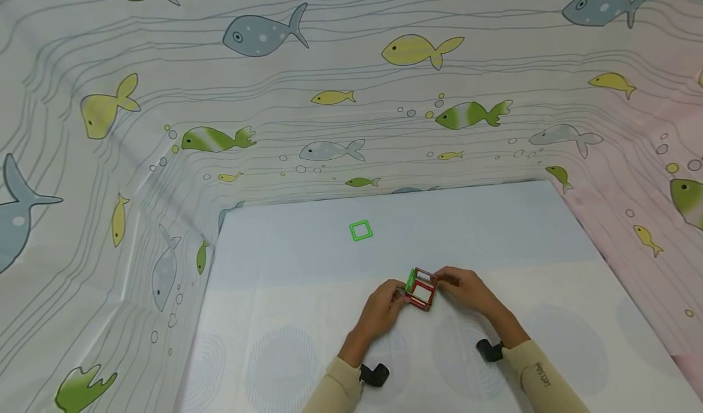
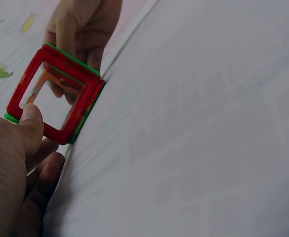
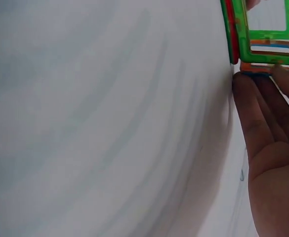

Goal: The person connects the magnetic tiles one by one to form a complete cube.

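Several square magnetic tiles stand joined as a small box [image 1: 420,305] on the white table, near its middle. My left hand [image 1: 379,312] grips the box's left side, its thumb pressed on a red tile [image 2: 81,111] in the left wrist view and its other fingers partly hidden behind. Across from it, my right hand [image 1: 467,288] pinches the right side. The right wrist view has that thumb and fingers at an orange tile [image 3: 257,68] with a blue edge, below a green tile [image 3: 242,32]. A see-through window fills each frame.
One loose green square tile [image 1: 360,230] lies flat farther back on the table [image 1: 494,230]. Fish-printed cloth [image 1: 340,120] rises behind the table and along its sides. Black wrist devices [image 1: 375,375] sit at both cuffs, close above the tabletop.
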Available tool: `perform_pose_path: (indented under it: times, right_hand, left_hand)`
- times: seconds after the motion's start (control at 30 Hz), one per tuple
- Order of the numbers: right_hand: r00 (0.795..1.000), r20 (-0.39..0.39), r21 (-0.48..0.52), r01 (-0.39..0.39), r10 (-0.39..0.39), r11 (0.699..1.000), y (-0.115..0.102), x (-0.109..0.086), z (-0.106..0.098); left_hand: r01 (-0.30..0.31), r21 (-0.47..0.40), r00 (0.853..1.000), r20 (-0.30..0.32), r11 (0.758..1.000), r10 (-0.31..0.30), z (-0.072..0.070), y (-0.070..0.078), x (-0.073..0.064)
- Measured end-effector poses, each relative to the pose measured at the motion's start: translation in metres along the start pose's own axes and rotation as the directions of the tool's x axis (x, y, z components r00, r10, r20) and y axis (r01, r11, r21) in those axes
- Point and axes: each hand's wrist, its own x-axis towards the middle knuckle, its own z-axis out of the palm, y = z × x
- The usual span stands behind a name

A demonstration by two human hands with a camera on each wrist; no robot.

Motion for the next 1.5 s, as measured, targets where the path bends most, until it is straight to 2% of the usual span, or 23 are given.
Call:
perform_pose_path:
  times: [0.17, 0.33, 0.67, 0.77, 0.83, 0.97, 1.17, 1.33, 1.5]
  right_hand:
    - [0.999, 0.035, -0.022, 0.010, -0.009, 1.000, 0.000, 0.000, -0.002]
    - [0.997, 0.073, 0.003, 0.029, -0.030, 1.000, -0.001, -0.002, -0.002]
    - [0.988, 0.033, -0.050, 0.151, -0.150, 0.987, -0.010, 0.000, 0.001]
    - [0.989, 0.038, -0.060, 0.146, -0.144, 0.987, -0.009, 0.000, 0.002]
    - [0.989, 0.041, -0.064, 0.147, -0.145, 0.987, -0.007, 0.000, 0.002]
    - [0.989, 0.033, -0.054, 0.149, -0.147, 0.987, -0.003, 0.000, 0.005]
    - [0.992, 0.026, -0.051, 0.128, -0.127, 0.990, -0.004, 0.000, 0.008]
    - [0.994, 0.026, -0.081, 0.104, -0.103, 0.991, -0.003, -0.002, 0.009]
    - [0.992, 0.004, -0.101, 0.126, -0.126, 0.987, -0.002, -0.002, 0.011]
  left_hand:
    - [0.007, -0.002, 1.000, 0.002, 1.000, -0.007, 0.000, 0.001, 0.000]
    - [0.010, -0.013, 1.000, -0.001, 1.000, -0.010, 0.000, 0.002, 0.000]
    - [-0.023, 0.005, 0.999, 0.024, 1.000, 0.022, -0.003, 0.006, 0.000]
    - [0.001, 0.016, 0.999, 0.049, 1.000, -0.002, -0.001, 0.009, 0.002]
    - [0.047, 0.017, 0.997, 0.059, 0.999, -0.048, 0.001, 0.011, 0.004]
    - [0.136, 0.011, 0.991, 0.020, 0.991, -0.136, 0.007, 0.017, 0.008]
    - [0.176, 0.077, 0.982, -0.076, 0.981, -0.170, 0.015, 0.023, 0.009]
    - [0.223, 0.132, 0.974, -0.082, 0.966, -0.213, 0.020, 0.025, 0.008]
    - [0.226, 0.154, 0.972, -0.103, 0.962, -0.212, 0.021, 0.026, 0.008]
